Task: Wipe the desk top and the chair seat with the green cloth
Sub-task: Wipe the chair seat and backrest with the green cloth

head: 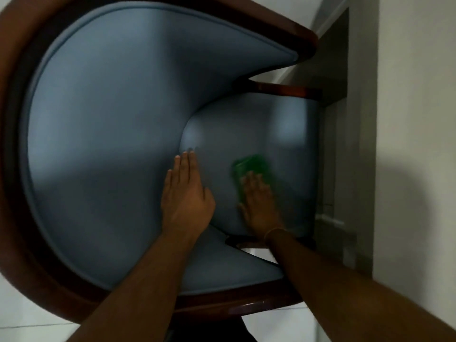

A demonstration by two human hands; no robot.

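- Right hand [259, 201] lies flat, palm down, on the green cloth [250, 169], pressing it to the blue chair seat [251, 124]. Not a clenched hold: fingers spread over the cloth, its far end showing past the fingertips.
- Cloth and right hand are motion-blurred; judged to be mid-stroke on the seat.
- Left hand [185, 193] holds nothing. Open, fingers together, it rests just left of the cloth hand, on the padding where the seat meets the curved backrest [103, 124]; probably steadying the chair.
- Progress: seat wiping is under way. The cloth sits on the near-middle of the seat; the part beyond the fingertips and the far right edge look like ground to cover, though no wiped track shows on the upholstery, so the share done cannot be told.
- Desk top: not in view. Whether it has been wiped cannot be judged from here.
- Hidden or unclear: the part of the cloth under the palm; the seat's near edge behind the right wrist, which wears a thin bracelet [274, 232]; chair legs cut off below.
- Dim light and wide-angle bend distort the wooden frame [37, 280]; the grey recess beside the seat, right of the cloth hand, is hard to identify.
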